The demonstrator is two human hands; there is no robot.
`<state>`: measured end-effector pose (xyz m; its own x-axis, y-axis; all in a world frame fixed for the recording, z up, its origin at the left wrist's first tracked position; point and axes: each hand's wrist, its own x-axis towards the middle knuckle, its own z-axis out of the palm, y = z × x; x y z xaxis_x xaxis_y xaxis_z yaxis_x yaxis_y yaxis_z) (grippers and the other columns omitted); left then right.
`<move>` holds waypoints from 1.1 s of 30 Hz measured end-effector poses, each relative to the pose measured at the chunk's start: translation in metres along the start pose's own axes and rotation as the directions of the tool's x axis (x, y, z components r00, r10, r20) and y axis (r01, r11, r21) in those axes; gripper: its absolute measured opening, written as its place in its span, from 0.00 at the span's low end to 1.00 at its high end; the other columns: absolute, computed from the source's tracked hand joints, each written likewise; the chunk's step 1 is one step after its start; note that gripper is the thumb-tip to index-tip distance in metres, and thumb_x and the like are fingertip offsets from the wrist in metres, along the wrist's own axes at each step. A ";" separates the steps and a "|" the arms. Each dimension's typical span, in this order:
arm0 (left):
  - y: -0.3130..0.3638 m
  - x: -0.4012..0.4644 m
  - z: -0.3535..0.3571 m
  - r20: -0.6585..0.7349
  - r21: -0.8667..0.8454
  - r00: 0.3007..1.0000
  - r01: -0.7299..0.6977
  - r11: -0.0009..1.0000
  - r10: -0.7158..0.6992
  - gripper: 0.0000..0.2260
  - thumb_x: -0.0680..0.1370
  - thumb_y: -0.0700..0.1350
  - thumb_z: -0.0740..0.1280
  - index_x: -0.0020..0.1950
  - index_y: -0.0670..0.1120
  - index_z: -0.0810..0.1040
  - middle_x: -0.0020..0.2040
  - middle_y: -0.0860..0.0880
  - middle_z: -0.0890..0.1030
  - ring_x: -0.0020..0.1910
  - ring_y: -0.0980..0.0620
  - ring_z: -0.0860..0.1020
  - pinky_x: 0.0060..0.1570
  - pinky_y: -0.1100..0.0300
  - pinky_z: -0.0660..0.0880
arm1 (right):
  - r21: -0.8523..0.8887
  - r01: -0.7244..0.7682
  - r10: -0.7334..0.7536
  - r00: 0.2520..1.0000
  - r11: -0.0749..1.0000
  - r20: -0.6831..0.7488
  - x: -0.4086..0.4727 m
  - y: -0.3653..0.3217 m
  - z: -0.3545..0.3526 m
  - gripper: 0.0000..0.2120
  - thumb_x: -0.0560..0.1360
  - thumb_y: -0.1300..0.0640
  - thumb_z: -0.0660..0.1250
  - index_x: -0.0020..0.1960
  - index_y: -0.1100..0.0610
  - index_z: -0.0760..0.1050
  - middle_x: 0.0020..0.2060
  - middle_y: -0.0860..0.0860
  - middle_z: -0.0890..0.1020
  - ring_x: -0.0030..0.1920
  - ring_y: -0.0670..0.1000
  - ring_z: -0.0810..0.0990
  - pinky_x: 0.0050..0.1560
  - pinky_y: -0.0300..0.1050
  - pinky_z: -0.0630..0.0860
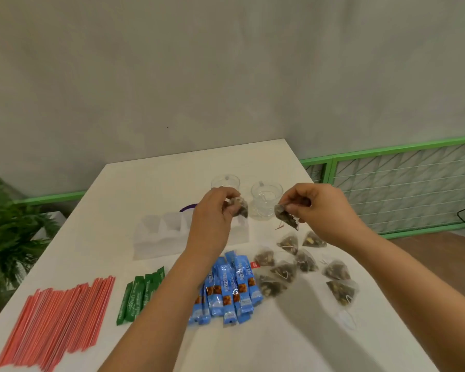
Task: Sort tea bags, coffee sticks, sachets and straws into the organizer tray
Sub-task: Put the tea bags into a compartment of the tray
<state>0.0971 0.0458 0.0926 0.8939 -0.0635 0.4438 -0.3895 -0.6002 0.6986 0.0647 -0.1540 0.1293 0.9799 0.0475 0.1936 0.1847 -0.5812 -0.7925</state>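
Both hands were raised above the table (151, 170), each with fingers curled round a pyramid tea bag. The left hand (215, 210) gripped its bag (240, 206) over the white tray (156, 237); the right hand (314, 208) pinched its bag (286, 217) by the top corner, so it hung free. Loose tea bags (301, 267) lay at 4 o'clock from the tray, coffee sticks (226, 288) at 5, green sachets (140, 296) at 6, red straws (57, 320) at 8. Two glass cups (266, 194) stood at 1 o'clock.

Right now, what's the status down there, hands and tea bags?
Left hand and right hand each pinch a tea bag. Loose tea bags wait on table. Organizer tray unfilled, left arm crossing it.
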 end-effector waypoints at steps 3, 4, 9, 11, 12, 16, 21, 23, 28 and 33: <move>-0.021 0.026 -0.003 0.059 0.067 0.998 0.033 0.997 -0.037 0.09 0.75 0.34 0.65 0.52 0.44 0.78 0.47 0.53 0.76 0.46 0.50 0.78 0.49 0.63 0.73 | 0.006 0.010 -0.010 1.000 1.000 -0.030 0.016 -0.006 0.010 0.09 0.73 0.65 0.68 0.41 0.52 0.80 0.30 0.37 0.80 0.33 0.30 0.77 0.34 0.21 0.69; -0.028 0.032 -0.002 0.085 0.082 0.995 0.045 0.996 -0.052 0.08 0.75 0.34 0.65 0.52 0.43 0.78 0.46 0.53 0.76 0.46 0.49 0.79 0.50 0.59 0.74 | 0.003 0.014 -0.014 0.999 1.000 -0.036 0.021 -0.009 0.013 0.09 0.73 0.65 0.68 0.41 0.51 0.80 0.31 0.38 0.80 0.33 0.30 0.77 0.35 0.21 0.69; -0.054 0.059 0.013 0.231 0.127 0.969 0.057 0.990 -0.085 0.07 0.75 0.36 0.65 0.51 0.44 0.78 0.48 0.49 0.78 0.46 0.49 0.79 0.52 0.53 0.75 | -0.014 0.023 -0.024 0.997 1.000 -0.068 0.043 -0.015 0.029 0.09 0.73 0.64 0.69 0.41 0.51 0.80 0.32 0.37 0.80 0.33 0.31 0.77 0.36 0.22 0.71; -0.062 0.067 0.020 0.296 0.168 0.949 0.059 0.984 -0.108 0.06 0.75 0.39 0.66 0.51 0.44 0.78 0.50 0.48 0.80 0.46 0.49 0.79 0.51 0.54 0.74 | -0.021 0.018 -0.020 0.997 1.000 -0.080 0.051 -0.017 0.035 0.09 0.73 0.64 0.69 0.40 0.50 0.80 0.32 0.37 0.80 0.33 0.31 0.76 0.36 0.23 0.71; -0.066 0.069 0.024 0.321 0.201 0.940 0.048 0.978 -0.112 0.05 0.75 0.41 0.66 0.50 0.45 0.78 0.49 0.49 0.81 0.46 0.49 0.79 0.50 0.54 0.74 | -0.022 0.015 -0.017 0.997 1.000 -0.081 0.053 -0.018 0.037 0.09 0.73 0.64 0.69 0.40 0.50 0.80 0.32 0.38 0.80 0.33 0.31 0.76 0.36 0.23 0.71; -0.078 0.076 0.033 0.401 0.396 0.907 -0.047 0.917 -0.126 0.07 0.75 0.47 0.66 0.52 0.50 0.78 0.51 0.51 0.82 0.48 0.49 0.79 0.46 0.56 0.73 | -0.004 -0.008 0.008 0.997 1.000 -0.082 0.062 -0.019 0.045 0.08 0.73 0.64 0.69 0.41 0.52 0.80 0.34 0.38 0.81 0.33 0.31 0.77 0.37 0.24 0.72; -0.087 0.083 0.043 0.476 0.458 0.864 -0.083 0.885 -0.165 0.12 0.74 0.46 0.67 0.57 0.52 0.79 0.55 0.54 0.82 0.55 0.51 0.77 0.49 0.59 0.70 | 0.000 -0.030 0.030 0.997 1.000 -0.070 0.070 -0.018 0.057 0.07 0.73 0.64 0.68 0.42 0.54 0.81 0.37 0.42 0.83 0.33 0.33 0.77 0.37 0.24 0.71; -0.090 0.084 0.045 0.487 0.463 0.861 -0.115 0.879 -0.144 0.13 0.75 0.45 0.67 0.59 0.53 0.78 0.57 0.54 0.81 0.57 0.51 0.76 0.51 0.58 0.71 | -0.029 -0.031 0.029 0.998 0.999 -0.057 0.072 -0.018 0.064 0.08 0.73 0.65 0.68 0.41 0.53 0.80 0.35 0.40 0.81 0.32 0.32 0.76 0.36 0.23 0.70; -0.096 0.084 0.039 0.366 0.359 0.928 -0.066 0.931 -0.075 0.10 0.75 0.46 0.68 0.56 0.54 0.79 0.54 0.55 0.81 0.55 0.52 0.77 0.48 0.60 0.71 | -0.006 -0.078 0.078 0.997 0.997 -0.020 0.078 -0.014 0.080 0.09 0.73 0.65 0.67 0.40 0.53 0.80 0.37 0.46 0.84 0.38 0.41 0.81 0.37 0.23 0.72; -0.097 0.079 0.024 0.254 0.249 0.964 0.011 0.968 -0.076 0.12 0.77 0.41 0.66 0.59 0.50 0.78 0.58 0.54 0.80 0.53 0.51 0.77 0.52 0.60 0.71 | -0.055 -0.108 0.111 0.993 0.993 0.049 0.085 -0.003 0.110 0.09 0.73 0.68 0.64 0.42 0.57 0.81 0.35 0.47 0.83 0.36 0.40 0.82 0.43 0.33 0.79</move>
<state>0.2104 0.0800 0.0467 0.9480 -0.2181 0.2317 -0.3120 -0.7804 0.5419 0.1553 -0.0584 0.0845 0.9968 0.0224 0.0763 0.0734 -0.6269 -0.7756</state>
